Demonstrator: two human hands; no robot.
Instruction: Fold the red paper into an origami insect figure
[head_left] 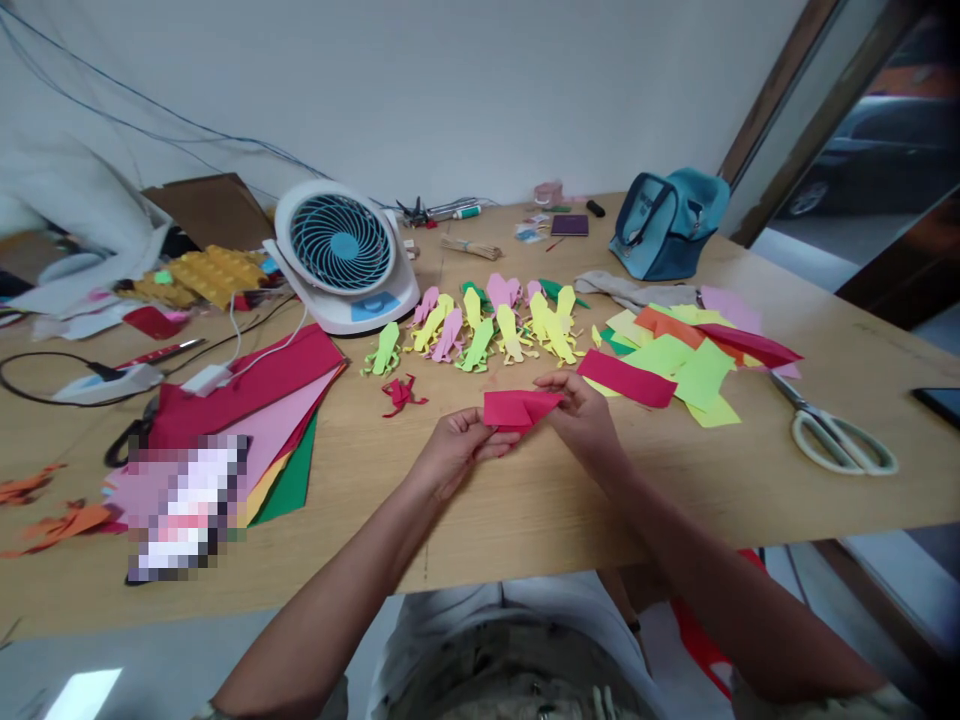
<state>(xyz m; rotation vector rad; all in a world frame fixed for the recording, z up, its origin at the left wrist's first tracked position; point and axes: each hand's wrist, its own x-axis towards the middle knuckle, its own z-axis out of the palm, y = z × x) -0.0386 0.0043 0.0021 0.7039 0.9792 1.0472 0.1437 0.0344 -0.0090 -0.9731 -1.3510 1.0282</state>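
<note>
A partly folded piece of red paper (pixel 516 408) is held above the table between my two hands. My left hand (pixel 466 443) pinches its left end, thumb on top and fingers beneath. At the paper's pointed right end, my right hand (pixel 576 405) grips the edge with thumb and fingers. Just left of them lies a small red folded paper frog (pixel 403 396). Behind stand several folded paper frogs in yellow, green and pink, among them a yellow frog (pixel 512 335). A flat red paper strip (pixel 627 378) rests to the right of my right hand.
Loose coloured sheets (pixel 705 375) and open-looking scissors (pixel 840 440) lie on the right. A white fan (pixel 341 250) stands at the back left, a blue bag (pixel 667 225) at the back right. Stacked coloured paper (pixel 289 480), a power strip (pixel 109 382) and cables occupy the left.
</note>
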